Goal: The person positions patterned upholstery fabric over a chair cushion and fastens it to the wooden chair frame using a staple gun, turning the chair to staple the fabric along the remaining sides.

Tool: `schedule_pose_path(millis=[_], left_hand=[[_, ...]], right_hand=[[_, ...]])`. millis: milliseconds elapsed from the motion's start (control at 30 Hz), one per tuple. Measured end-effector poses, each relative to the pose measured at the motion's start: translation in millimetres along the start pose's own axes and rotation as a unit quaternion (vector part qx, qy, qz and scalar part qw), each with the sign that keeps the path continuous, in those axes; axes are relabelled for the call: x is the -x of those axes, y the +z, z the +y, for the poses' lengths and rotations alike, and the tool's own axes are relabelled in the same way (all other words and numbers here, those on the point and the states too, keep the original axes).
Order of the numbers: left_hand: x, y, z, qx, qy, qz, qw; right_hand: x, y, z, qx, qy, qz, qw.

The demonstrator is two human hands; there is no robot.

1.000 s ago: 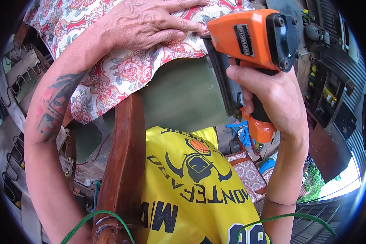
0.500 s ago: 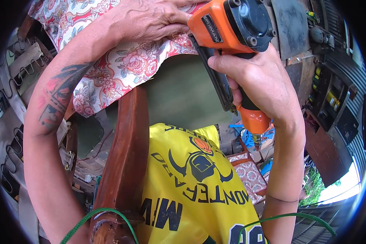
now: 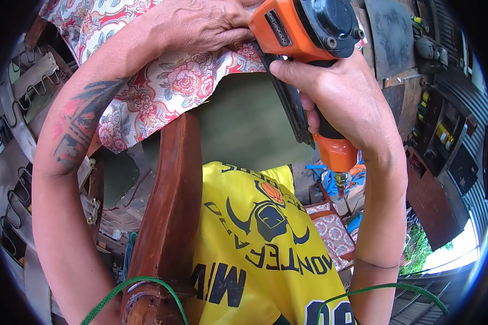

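My right hand [image 3: 344, 97] is wrapped round the black handle of an orange staple gun [image 3: 282, 30], whose nose is over the floral fabric [image 3: 187, 81] near the top. Flat on that fabric lies my left hand [image 3: 206, 24], fingers stretched toward the gun; the fingertips are partly hidden behind it. The fabric's cut edge hangs over a dark green panel [image 3: 244, 119]. A curved brown wooden piece [image 3: 168, 189] rises from the bottom to the fabric's edge, beside the panel.
Frames with wavy metal springs [image 3: 24, 184] stand at the left. A floral-cushioned seat [image 3: 331, 233] is lower right of centre. Further right are a dark shelf with yellow items [image 3: 444, 135] and a brown board [image 3: 434, 195]. Green cord [image 3: 412, 288] crosses the bottom.
My right hand and the staple gun have moved left and slightly up along the fabric. My left hand has shifted slightly up and stays on the fabric. The view has shifted a little.
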State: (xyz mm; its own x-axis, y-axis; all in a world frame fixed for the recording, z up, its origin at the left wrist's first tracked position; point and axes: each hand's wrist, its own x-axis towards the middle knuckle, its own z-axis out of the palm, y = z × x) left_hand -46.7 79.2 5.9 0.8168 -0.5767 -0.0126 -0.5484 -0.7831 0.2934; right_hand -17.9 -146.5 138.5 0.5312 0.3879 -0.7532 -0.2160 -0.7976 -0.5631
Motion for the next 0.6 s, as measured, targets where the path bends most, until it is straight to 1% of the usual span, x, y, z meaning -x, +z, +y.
schedule_pose_path(millis=[100,167,300,367,500,567,600], left_hand=[[0,4,-1,-0.001,0.002,0.001,1.0],[-4,4,-4,0.003,-0.002,0.0,1.0],[0,3,-2,0.001,0.001,0.001,1.0],[0,1,-2,0.0,0.003,0.002,1.0],[1,1,-3,0.001,0.002,0.002,1.0],[1,1,-3,0.001,0.002,0.002,1.0],[1,0,-3,0.001,0.003,0.003,1.0]], right_hand=[[-1,1,-2,0.0,-0.003,0.008,1.0],[-2,0,-2,0.009,0.02,-0.002,1.0],[-2,-1,-3,0.008,0.034,-0.007,0.999],[-1,1,-2,0.014,-0.009,0.008,1.0],[-5,1,3,0.026,-0.027,0.002,0.999],[-4,-2,-7,0.012,0.011,-0.004,1.0],[-6,-3,-10,0.015,0.01,-0.014,1.0]])
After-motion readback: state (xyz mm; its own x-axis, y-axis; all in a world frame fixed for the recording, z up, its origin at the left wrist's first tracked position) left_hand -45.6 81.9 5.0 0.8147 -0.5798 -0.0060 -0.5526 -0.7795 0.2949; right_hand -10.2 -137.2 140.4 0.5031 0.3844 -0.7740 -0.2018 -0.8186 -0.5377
